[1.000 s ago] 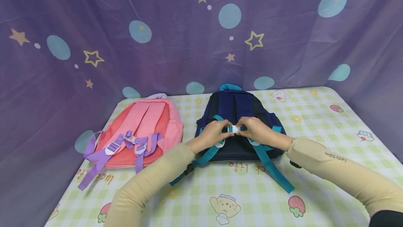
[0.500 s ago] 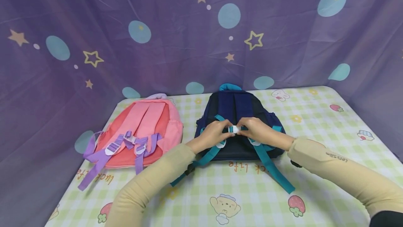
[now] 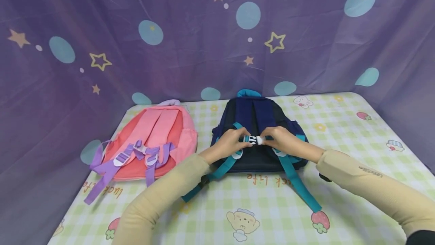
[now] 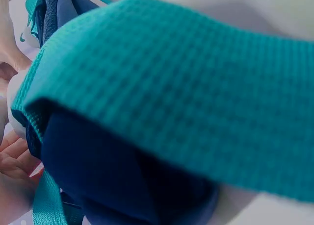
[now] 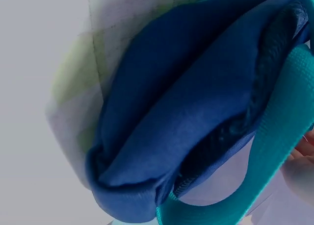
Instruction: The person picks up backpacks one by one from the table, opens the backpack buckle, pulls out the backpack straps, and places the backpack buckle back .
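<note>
A navy and black backpack [image 3: 255, 164] with teal straps lies with its shoulder straps facing up. Over its middle, my left hand [image 3: 225, 144] pinches the pronged half of a white side-release buckle [image 3: 252, 140]. My right hand [image 3: 281, 139] pinches the buckle's socket half [image 3: 259, 140], a small gap away from the prongs. In the left wrist view a wide teal strap [image 4: 171, 92] hides most of the handwork. The right wrist view is filled largely by the navy side of the bag [image 5: 181, 112] and another teal strap [image 5: 274, 132], with fingers only at the edge.
To the left lies a pink backpack [image 3: 183, 147] with purple straps [image 3: 110, 171], its white chest buckle joined. A green-checked cloth [image 3: 278, 214] covers the table. Behind hangs a purple curtain [image 3: 190, 67]. Loose teal strap ends [image 3: 302, 188] trail toward the front.
The white buckle, joined in the earlier frames, has come apart into prongs and socket. My right hand has drawn slightly to the right with the socket; my left hand has barely moved.
</note>
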The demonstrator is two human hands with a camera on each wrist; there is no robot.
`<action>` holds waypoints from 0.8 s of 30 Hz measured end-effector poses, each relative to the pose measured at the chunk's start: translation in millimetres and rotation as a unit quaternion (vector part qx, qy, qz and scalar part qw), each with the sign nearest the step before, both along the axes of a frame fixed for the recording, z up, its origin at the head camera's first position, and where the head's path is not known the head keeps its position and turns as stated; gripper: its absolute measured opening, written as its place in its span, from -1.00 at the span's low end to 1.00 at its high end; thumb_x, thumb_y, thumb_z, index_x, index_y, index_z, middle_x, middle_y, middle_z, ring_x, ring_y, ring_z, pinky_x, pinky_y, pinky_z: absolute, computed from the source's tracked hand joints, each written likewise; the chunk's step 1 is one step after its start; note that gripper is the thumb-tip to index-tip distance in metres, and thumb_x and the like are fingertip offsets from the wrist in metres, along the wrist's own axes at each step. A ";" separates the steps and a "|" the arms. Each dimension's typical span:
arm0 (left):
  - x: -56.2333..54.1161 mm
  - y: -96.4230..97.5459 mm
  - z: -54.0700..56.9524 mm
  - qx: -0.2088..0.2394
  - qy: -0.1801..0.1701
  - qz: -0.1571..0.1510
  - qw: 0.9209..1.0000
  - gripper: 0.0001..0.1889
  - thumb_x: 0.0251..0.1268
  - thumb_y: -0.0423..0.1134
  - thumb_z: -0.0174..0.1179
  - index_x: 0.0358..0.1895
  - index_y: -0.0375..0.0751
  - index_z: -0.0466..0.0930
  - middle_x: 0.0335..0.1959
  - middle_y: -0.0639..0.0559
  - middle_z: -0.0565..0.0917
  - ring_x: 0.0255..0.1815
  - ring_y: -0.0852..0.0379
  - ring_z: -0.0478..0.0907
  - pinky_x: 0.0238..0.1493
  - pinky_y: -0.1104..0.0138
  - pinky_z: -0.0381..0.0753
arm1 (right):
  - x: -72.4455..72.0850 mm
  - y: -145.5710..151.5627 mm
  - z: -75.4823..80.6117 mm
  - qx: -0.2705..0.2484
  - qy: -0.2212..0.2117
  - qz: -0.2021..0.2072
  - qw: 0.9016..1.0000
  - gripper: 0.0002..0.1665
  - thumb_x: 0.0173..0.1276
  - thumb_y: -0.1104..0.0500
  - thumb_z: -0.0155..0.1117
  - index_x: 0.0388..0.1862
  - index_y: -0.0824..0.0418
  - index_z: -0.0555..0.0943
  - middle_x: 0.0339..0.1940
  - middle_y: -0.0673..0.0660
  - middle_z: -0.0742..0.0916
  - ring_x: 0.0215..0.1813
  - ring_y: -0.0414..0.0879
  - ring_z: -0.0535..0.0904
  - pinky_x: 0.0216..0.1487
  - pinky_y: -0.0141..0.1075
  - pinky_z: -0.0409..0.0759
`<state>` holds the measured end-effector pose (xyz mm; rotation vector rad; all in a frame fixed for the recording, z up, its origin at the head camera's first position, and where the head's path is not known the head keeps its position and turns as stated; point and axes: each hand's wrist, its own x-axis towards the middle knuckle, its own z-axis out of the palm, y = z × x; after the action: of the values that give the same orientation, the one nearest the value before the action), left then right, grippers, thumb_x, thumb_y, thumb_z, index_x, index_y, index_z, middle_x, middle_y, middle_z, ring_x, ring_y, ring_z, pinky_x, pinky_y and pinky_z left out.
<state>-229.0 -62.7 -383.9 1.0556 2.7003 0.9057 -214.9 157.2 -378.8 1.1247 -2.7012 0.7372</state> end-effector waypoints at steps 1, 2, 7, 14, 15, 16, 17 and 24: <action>0.0 0.0 1.0 0.001 0.000 -0.002 1.000 -0.73 0.31 -0.29 0.27 -0.01 -0.36 0.54 -0.24 -0.13 0.68 -0.43 0.14 0.58 -0.40 0.46 0.50 | -0.4 1.1 0.0 0.000 0.001 0.000 1.000 -0.84 0.18 0.45 0.38 -0.23 0.43 0.68 -0.25 0.26 0.72 -0.20 0.11 0.68 -0.24 -0.24 0.66; -0.3 0.0 1.6 0.001 0.001 -0.003 1.000 -0.73 0.32 -0.28 0.27 -0.01 -0.35 0.54 -0.23 -0.13 0.68 -0.40 0.11 0.59 -0.38 0.45 0.52 | -0.7 2.1 0.0 0.000 0.001 0.001 1.000 -0.84 0.19 0.44 0.38 -0.22 0.43 0.68 -0.25 0.26 0.72 -0.20 0.11 0.68 -0.23 -0.25 0.66; -0.7 -2.5 3.6 -0.001 0.001 0.008 1.000 -0.72 0.31 -0.25 0.29 0.00 -0.32 0.55 -0.13 -0.15 0.69 -0.11 -0.01 0.63 -0.14 0.40 0.58 | -0.9 8.8 3.5 0.008 -0.003 0.010 1.000 -0.84 0.20 0.42 0.38 -0.21 0.41 0.68 -0.25 0.24 0.70 -0.23 0.08 0.67 -0.25 -0.23 0.66; -2.0 -9.7 5.9 0.036 -0.013 0.010 0.999 -0.74 0.27 -0.28 0.32 -0.04 -0.28 0.57 -0.13 -0.13 0.69 -0.01 -0.06 0.61 -0.09 0.34 0.61 | -1.4 21.2 9.4 0.027 -0.020 0.009 0.999 -0.83 0.18 0.43 0.39 -0.22 0.37 0.68 -0.24 0.20 0.71 -0.21 0.08 0.67 -0.25 -0.19 0.66; -2.2 -10.5 6.1 0.040 -0.012 0.010 0.999 -0.75 0.26 -0.28 0.33 -0.05 -0.28 0.57 -0.13 -0.12 0.69 -0.01 -0.05 0.61 -0.09 0.33 0.61 | -1.6 22.6 9.9 0.032 -0.020 0.009 0.999 -0.83 0.18 0.43 0.39 -0.21 0.38 0.68 -0.23 0.20 0.71 -0.20 0.10 0.67 -0.24 -0.18 0.66; -2.3 -11.4 6.5 0.044 -0.010 0.010 0.999 -0.75 0.25 -0.29 0.34 -0.06 -0.27 0.58 -0.14 -0.11 0.69 -0.02 -0.05 0.61 -0.08 0.33 0.61 | -1.6 23.9 10.7 0.035 -0.020 0.011 0.999 -0.82 0.17 0.43 0.39 -0.21 0.38 0.68 -0.23 0.20 0.70 -0.19 0.11 0.67 -0.23 -0.17 0.66; -2.8 -12.2 6.6 0.050 -0.006 0.009 0.999 -0.76 0.24 -0.29 0.35 -0.08 -0.26 0.58 -0.15 -0.10 0.69 -0.03 -0.05 0.61 -0.08 0.31 0.61 | -1.5 24.9 11.7 0.038 -0.020 0.013 0.999 -0.82 0.17 0.44 0.39 -0.22 0.39 0.68 -0.23 0.21 0.71 -0.18 0.12 0.67 -0.23 -0.16 0.66; -6.6 -16.7 6.1 0.074 -0.005 0.021 0.997 -0.77 0.17 -0.29 0.41 -0.13 -0.21 0.63 -0.18 -0.05 0.70 -0.02 -0.04 0.63 -0.03 0.26 0.61 | -2.9 33.0 14.6 0.045 -0.027 0.023 0.998 -0.82 0.13 0.47 0.40 -0.24 0.41 0.68 -0.23 0.22 0.71 -0.17 0.15 0.66 -0.22 -0.17 0.67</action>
<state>-235.6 -79.4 -377.8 1.0199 2.6932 1.1306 -217.8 190.2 -364.2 1.2065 -2.7871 0.6685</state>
